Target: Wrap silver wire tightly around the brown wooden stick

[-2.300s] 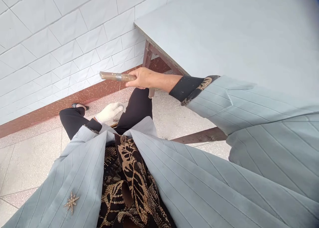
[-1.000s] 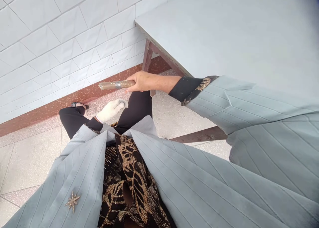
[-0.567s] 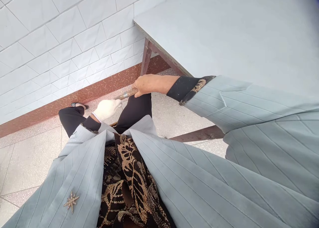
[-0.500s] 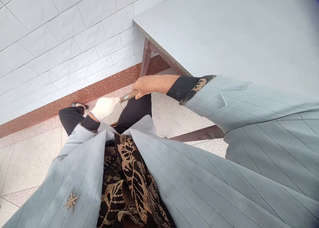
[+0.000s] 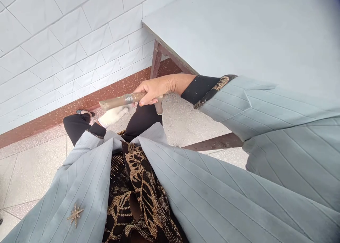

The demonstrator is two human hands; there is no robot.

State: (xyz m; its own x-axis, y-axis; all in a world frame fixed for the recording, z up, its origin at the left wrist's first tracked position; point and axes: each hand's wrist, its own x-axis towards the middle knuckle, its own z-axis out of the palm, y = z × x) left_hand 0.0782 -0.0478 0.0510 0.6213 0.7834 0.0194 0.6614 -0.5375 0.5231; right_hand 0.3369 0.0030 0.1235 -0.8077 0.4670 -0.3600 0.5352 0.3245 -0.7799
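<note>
My right hand [image 5: 150,91] is bare and wrapped round a worn wooden handle [image 5: 113,102] with silvery wire bound about it. The handle sticks out to the left, and its blunt end crosses above my left hand. A pale, narrow piece [image 5: 158,107] shows just below my right hand; whether it belongs to the handled tool I cannot tell. In a white knitted glove, my left hand [image 5: 113,117] is low by my lap. Its fingers look curled together, partly behind the handle, and anything inside them is hidden.
A pale tabletop [image 5: 225,41] on dark reddish wooden legs [image 5: 156,58] stands to the right, against a white tiled wall [image 5: 66,51]. Below the tiles runs a reddish-brown skirting band [image 5: 58,110]. Speckled floor tiles [image 5: 39,168] surround my black-trousered legs [image 5: 77,128].
The handle's left end has come out of my gloved left hand and swung up over it. My right hand has turned and risen slightly while holding the handle.
</note>
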